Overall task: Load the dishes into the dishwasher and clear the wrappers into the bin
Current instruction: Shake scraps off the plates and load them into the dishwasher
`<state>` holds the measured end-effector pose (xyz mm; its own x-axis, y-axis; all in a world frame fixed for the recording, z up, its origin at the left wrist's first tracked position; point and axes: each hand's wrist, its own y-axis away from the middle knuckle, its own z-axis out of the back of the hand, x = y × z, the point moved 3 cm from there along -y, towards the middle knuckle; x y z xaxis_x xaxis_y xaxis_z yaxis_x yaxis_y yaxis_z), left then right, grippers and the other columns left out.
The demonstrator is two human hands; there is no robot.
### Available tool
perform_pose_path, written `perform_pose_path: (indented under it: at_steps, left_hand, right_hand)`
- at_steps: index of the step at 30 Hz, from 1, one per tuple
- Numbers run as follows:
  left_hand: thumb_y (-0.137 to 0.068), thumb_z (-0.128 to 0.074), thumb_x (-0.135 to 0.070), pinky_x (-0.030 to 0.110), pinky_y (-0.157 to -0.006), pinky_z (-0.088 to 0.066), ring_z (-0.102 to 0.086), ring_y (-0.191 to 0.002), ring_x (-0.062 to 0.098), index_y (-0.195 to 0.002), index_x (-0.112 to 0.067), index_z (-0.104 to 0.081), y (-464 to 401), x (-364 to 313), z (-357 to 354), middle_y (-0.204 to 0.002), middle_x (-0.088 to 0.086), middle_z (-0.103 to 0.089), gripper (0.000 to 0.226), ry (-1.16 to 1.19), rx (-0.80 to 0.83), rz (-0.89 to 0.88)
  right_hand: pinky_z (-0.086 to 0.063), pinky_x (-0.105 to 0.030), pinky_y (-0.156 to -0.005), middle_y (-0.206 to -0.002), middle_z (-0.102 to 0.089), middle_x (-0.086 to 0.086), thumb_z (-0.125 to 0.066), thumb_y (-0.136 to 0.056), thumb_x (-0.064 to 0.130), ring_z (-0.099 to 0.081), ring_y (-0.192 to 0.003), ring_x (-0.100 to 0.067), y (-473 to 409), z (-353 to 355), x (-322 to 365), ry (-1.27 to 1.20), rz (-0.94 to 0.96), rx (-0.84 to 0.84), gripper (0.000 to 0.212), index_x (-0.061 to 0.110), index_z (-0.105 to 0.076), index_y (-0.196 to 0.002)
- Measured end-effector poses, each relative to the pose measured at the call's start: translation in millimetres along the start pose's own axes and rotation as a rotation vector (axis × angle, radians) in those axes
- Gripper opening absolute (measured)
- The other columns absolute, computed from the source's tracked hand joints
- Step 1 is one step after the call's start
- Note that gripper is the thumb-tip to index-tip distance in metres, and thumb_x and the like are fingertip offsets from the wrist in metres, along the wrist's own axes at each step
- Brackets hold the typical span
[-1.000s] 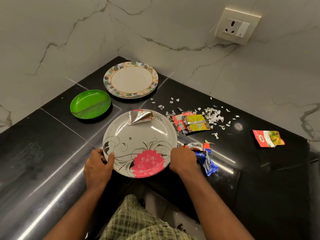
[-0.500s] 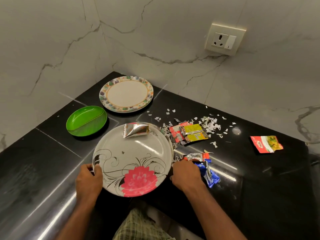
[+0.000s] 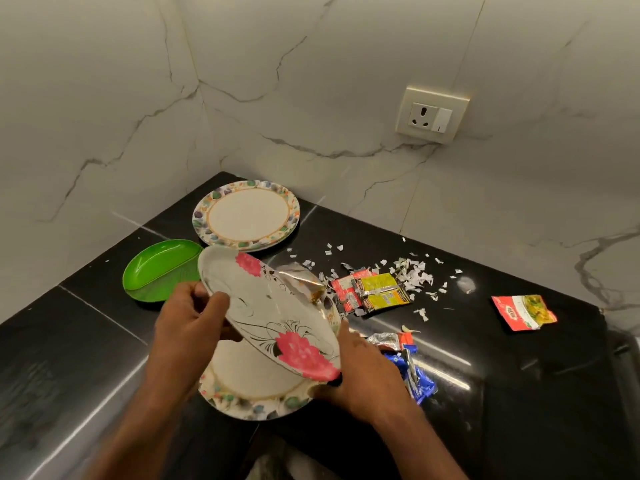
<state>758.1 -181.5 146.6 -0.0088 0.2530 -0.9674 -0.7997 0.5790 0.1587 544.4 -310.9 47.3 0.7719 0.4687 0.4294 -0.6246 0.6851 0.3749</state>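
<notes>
Our left hand (image 3: 188, 327) fingers curl round the flower plate (image 3: 273, 313), tipping it up; our right hand (image 3: 360, 379) grips its near edge. A shiny wrapper (image 3: 304, 280) slides off its far right side. Nothing is loaded yet. Plates, the green dish (image 3: 156, 268) and wrappers (image 3: 375, 292) wait on the counter (image 3: 519, 375).

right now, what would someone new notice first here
The flowered plate, tilted steeply between both hands at the counter's front edge, with a silver wrapper sliding toward its lower side. The left hand grips its near rim; the right hand holds the lower edge over a patterned plate beneath. To the right, torn paper bits and wrappers litter the black counter.
</notes>
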Motion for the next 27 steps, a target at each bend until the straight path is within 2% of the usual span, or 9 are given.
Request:
perform_pose_path:
  at_steps: [3, 6, 9, 12, 15, 19, 21, 23, 27]
  left_hand:
    - [-0.101, -0.061, -0.009, 0.039, -0.061, -0.064, -0.078, -0.070, 0.028, -0.103, -0.004, -0.051, 13, -24, -18, -0.093, 0.016, -0.077, 0.011, 0.018, 0.021, -0.057]
    - [-0.101, -0.061, -0.011, 0.029, -0.055, -0.062, -0.078, -0.071, 0.024, -0.103, -0.003, -0.046, 24, -43, -29, -0.102, 0.010, -0.075, 0.017, 0.026, 0.045, -0.130]
    - [-0.099, -0.064, -0.013, 0.028, -0.057, -0.062, -0.077, -0.075, 0.025, -0.099, -0.005, -0.042, 36, -59, -36, -0.107, 0.008, -0.075, 0.023, 0.018, 0.080, -0.223]
    - [-0.094, -0.069, -0.027, 0.033, -0.060, -0.063, -0.076, -0.076, 0.028, -0.097, -0.016, -0.043, 49, -67, -43, -0.107, 0.008, -0.075, 0.029, 0.016, 0.096, -0.335]
    - [-0.084, -0.078, -0.056, 0.031, -0.061, -0.063, -0.075, -0.090, 0.026, -0.112, -0.022, -0.048, 60, -74, -50, -0.114, 0.009, -0.073, 0.054, 0.084, 0.136, -0.394]
    - [-0.061, -0.071, -0.087, 0.041, -0.083, -0.065, -0.071, -0.114, 0.016, -0.136, -0.034, -0.047, 66, -68, -61, -0.136, -0.005, -0.066, 0.095, 0.044, 0.225, -0.350]
    - [-0.053, -0.068, -0.096, 0.046, -0.093, -0.061, -0.069, -0.118, 0.015, -0.145, -0.036, -0.044, 71, -63, -63, -0.137, -0.006, -0.065, 0.112, 0.056, 0.257, -0.279]
    - [-0.056, -0.070, -0.092, 0.042, -0.088, -0.063, -0.072, -0.113, 0.014, -0.146, -0.035, -0.046, 77, -59, -61, -0.129, -0.007, -0.070, 0.109, 0.086, 0.244, -0.248]
    - [-0.089, -0.076, -0.033, 0.025, -0.071, -0.063, -0.076, -0.104, 0.019, -0.133, -0.026, -0.057, 83, -45, -64, -0.116, -0.006, -0.077, 0.048, 0.125, 0.206, -0.190]
  right_hand:
    - [-0.001, -0.046, -0.131, -0.173, 0.015, 0.007, -0.075, -0.089, 0.054, 0.008, -0.161, -0.017, 8, 14, 21, 0.091, 0.265, -0.118, 0.122, 0.046, 0.024, -0.160]
    - [-0.026, -0.037, -0.128, -0.174, -0.015, 0.015, -0.059, -0.102, 0.029, -0.026, -0.157, -0.014, 19, 28, 28, 0.050, 0.377, -0.228, 0.090, 0.048, 0.003, -0.164]
    - [-0.044, -0.036, -0.117, -0.167, -0.034, 0.018, -0.055, -0.098, 0.019, -0.051, -0.143, -0.015, 25, 30, 21, -0.072, 0.391, -0.368, 0.081, 0.042, -0.016, -0.166]
    - [-0.050, -0.036, -0.113, -0.163, -0.042, 0.018, -0.058, -0.094, 0.015, -0.058, -0.136, -0.015, 26, 29, 12, -0.137, 0.403, -0.441, 0.083, 0.041, -0.023, -0.165]
    - [-0.051, -0.022, -0.108, -0.151, -0.056, 0.020, -0.060, -0.101, 0.029, -0.059, -0.131, 0.002, 32, 26, 11, -0.367, 0.446, -0.468, 0.068, 0.047, -0.033, -0.160]
    - [-0.051, -0.012, -0.078, -0.115, -0.073, 0.012, -0.061, -0.102, 0.037, -0.059, -0.089, 0.022, 37, 25, 9, -0.480, 0.436, -0.518, 0.031, 0.035, -0.061, -0.134]
    - [-0.059, -0.019, -0.091, -0.136, -0.067, 0.016, -0.056, -0.104, 0.042, -0.065, -0.108, 0.011, 39, 28, 3, -0.371, 0.480, -0.552, 0.049, 0.040, -0.049, -0.152]
    - [-0.057, -0.035, -0.104, -0.157, -0.049, 0.008, -0.056, -0.102, 0.032, -0.061, -0.132, -0.012, 38, 30, -6, -0.188, 0.563, -0.613, 0.067, 0.040, -0.030, -0.163]
    - [-0.058, -0.050, -0.103, -0.161, -0.045, 0.001, -0.049, -0.100, 0.034, -0.057, -0.139, -0.027, 43, 31, -22, -0.111, 0.566, -0.617, 0.064, 0.035, -0.034, -0.163]
